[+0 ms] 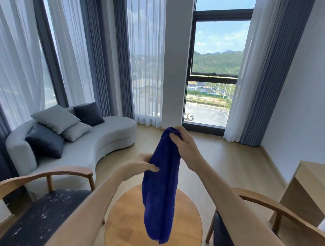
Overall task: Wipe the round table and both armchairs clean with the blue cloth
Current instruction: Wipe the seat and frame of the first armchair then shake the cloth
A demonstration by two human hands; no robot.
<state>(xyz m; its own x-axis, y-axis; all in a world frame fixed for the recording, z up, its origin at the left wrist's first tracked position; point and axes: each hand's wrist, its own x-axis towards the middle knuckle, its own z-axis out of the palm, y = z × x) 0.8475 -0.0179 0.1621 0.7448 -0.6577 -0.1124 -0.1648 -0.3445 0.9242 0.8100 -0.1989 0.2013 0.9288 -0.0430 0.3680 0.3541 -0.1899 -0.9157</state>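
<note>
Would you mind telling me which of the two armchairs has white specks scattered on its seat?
The armchair on the left: its dark seat is speckled with white crumbs or dust. The right armchair shows only a sliver of dark seat, with no specks visible on it.

blue cloth (161,187): plush, deep blue, hanging lengthwise in the air above the tabletop | tabletop (124,225): round, light wood, between both armchairs | left armchair (41,217): wooden curved arm, dark seat flecked with white specks | right armchair (271,207): wooden curved arm, dark seat mostly hidden
</note>
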